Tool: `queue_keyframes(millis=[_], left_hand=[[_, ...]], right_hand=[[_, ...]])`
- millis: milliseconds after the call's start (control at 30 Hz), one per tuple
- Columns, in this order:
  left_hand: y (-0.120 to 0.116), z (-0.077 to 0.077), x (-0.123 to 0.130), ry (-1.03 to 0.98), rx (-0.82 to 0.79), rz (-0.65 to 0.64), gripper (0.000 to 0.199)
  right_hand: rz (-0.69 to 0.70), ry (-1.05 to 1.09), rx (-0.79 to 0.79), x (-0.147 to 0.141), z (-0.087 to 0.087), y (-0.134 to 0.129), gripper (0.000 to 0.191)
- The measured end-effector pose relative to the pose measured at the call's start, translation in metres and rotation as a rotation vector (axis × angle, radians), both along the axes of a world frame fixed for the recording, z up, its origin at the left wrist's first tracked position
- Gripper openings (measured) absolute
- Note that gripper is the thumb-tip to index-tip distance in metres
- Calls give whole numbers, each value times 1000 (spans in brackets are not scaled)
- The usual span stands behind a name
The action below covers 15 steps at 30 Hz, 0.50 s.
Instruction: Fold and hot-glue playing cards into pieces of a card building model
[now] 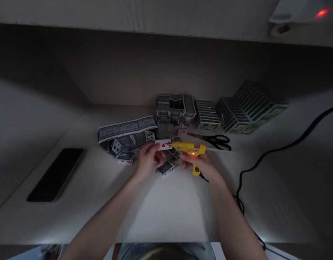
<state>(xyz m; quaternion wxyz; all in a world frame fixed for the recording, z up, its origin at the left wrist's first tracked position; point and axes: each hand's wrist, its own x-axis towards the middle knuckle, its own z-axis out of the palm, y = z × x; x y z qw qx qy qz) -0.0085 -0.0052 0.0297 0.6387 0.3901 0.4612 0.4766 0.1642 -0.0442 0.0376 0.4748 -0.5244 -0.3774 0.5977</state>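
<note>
Pinched in the fingers of my left hand [148,157] is a small playing card [163,144] with a red heart. My right hand [199,163] is wrapped round the grip of a yellow hot glue gun [188,147], whose orange light glows. The gun's nozzle points left, at the card's right end; whether it touches cannot be made out. Just below the hands lies a small stack of cards [165,168], dark patterned backs up. Loose cards lie beneath and behind my hands, partly hidden. Left of my left hand stands a long hollow piece built of cards [127,131].
Behind the hands stand a boxy card model [175,108] and several slatted card blocks [245,108]. Black scissors [218,141] lie right of the glue gun. A phone [56,174] rests at left. A black cable [277,148] runs down the right side. A shelf [145,18] overhangs the top.
</note>
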Motion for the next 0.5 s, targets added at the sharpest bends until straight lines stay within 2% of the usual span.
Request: queue_keyframes(millis=[200, 500], left_hand=[[1, -3, 2, 43, -36, -8, 20], [-4, 4, 5, 36, -59, -28, 20]], right_hand=[[-134, -9, 12, -1, -7, 5, 22], [-146, -67, 39, -2, -12, 8, 19]])
